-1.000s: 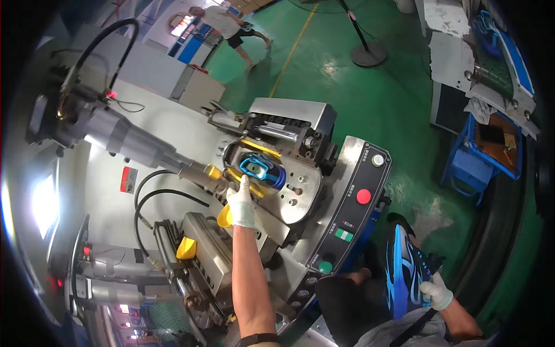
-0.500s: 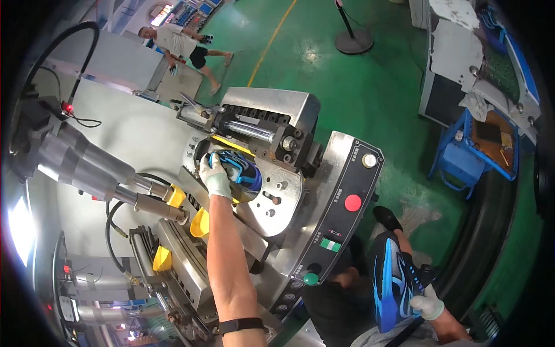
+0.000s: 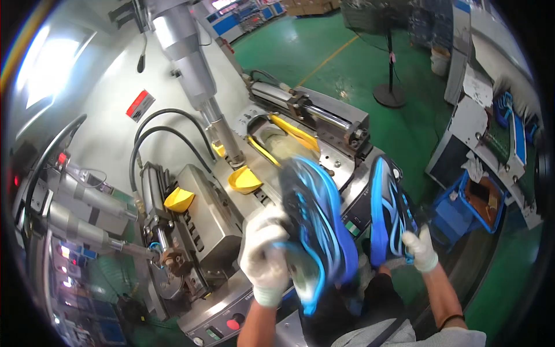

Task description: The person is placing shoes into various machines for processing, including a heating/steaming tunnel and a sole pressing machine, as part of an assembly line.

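Observation:
My left hand [image 3: 265, 251], in a white glove, is closed around the heel end of a black and blue sneaker [image 3: 319, 211] in front of the machine. This shoe is blurred by motion, its toe end pointing up and away. To its right, my gloved right hand [image 3: 421, 248] grips a second sneaker [image 3: 386, 202] of like colours, held upright with its blue sole side facing left. A small gap shows between the two shoes. Beyond the left shoe is the machine's oval recess [image 3: 280, 141] with yellow pads [image 3: 295, 133] along its sides.
Over the machine stands a steel cylinder [image 3: 188, 63]. Yellow cupped pads [image 3: 245, 180] sit on the left part, beside black hoses [image 3: 167, 130]. A control panel with a red button [image 3: 235, 321] runs along the front. At right stand a blue stool [image 3: 459, 208] and another machine [image 3: 468, 127].
My left hand has lifted its sneaker out of the recess and brought it toward me. My right hand has raised its own sneaker beside it. The view has turned.

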The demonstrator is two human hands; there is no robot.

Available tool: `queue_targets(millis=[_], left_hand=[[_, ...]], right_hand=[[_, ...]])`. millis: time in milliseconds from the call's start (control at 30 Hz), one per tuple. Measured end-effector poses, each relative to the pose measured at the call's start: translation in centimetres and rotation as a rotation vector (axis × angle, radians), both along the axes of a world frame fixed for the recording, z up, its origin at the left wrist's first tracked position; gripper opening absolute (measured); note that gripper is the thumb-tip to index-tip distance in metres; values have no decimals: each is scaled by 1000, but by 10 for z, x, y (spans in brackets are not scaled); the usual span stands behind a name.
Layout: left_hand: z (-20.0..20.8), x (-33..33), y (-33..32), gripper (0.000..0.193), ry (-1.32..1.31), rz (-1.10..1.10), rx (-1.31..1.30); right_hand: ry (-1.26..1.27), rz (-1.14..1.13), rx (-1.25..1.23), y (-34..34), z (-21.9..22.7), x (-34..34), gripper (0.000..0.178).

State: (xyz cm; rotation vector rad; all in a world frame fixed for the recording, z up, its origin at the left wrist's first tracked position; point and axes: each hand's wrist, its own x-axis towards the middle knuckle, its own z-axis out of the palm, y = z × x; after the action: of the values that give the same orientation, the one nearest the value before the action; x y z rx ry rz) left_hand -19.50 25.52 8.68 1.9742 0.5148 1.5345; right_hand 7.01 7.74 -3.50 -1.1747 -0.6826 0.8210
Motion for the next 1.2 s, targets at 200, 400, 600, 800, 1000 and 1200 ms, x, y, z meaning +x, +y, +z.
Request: queue_targets(millis=[200,400,600,800,1000,1200], left_hand=[[-100,-114,-147,20,302,-407,-638],[-146,-172,-200,18,511,-352,-727],[-155,-174,-209,20,400,-319,-949],[-156,-183,-199,18,489,-344,-742],[-153,-178,-224,32,429,-265,-913],[-167,-154,-236,30,437,-272,-751]], right_hand=[[-501,427,-137,223,108,24,43],[-1239,406,-533,426,62,-7,56],[-1292,192,-537,452,12,-66,51],[-1292,417,-639,423,42,-60,53],[-1043,314,276,171,19,-145,72],[-1542,517,-166,87,-80,-159,95]])
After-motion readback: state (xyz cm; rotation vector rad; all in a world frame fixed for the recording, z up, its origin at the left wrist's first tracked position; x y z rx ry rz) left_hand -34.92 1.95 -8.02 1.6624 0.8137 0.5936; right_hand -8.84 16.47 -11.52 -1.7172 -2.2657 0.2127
